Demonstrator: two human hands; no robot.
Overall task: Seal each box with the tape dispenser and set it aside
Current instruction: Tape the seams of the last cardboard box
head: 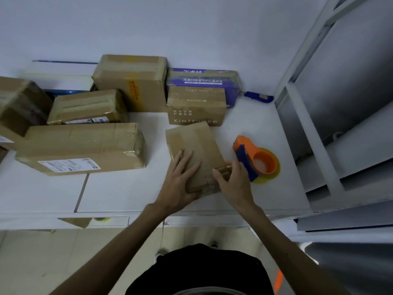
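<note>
A small brown cardboard box (194, 143) lies on the white table (119, 192) in front of me. My left hand (180, 179) lies flat on its near top with straight fingers, thumb under its near edge. My right hand (232, 182) has its fingers curled on the box's near right corner, at a taped flap. The orange and blue tape dispenser (258, 159) with a yellowish tape roll rests on the table just right of the box, close behind my right hand.
Several taped cardboard boxes stand at the left and back: a long one (80, 145), a smaller one (87, 107), a tall one (131, 81), a printed one (195, 105) and a purple carton (204, 79). A blue-handled tool (258, 96) lies at the back right. White shelving (319, 124) rises at right.
</note>
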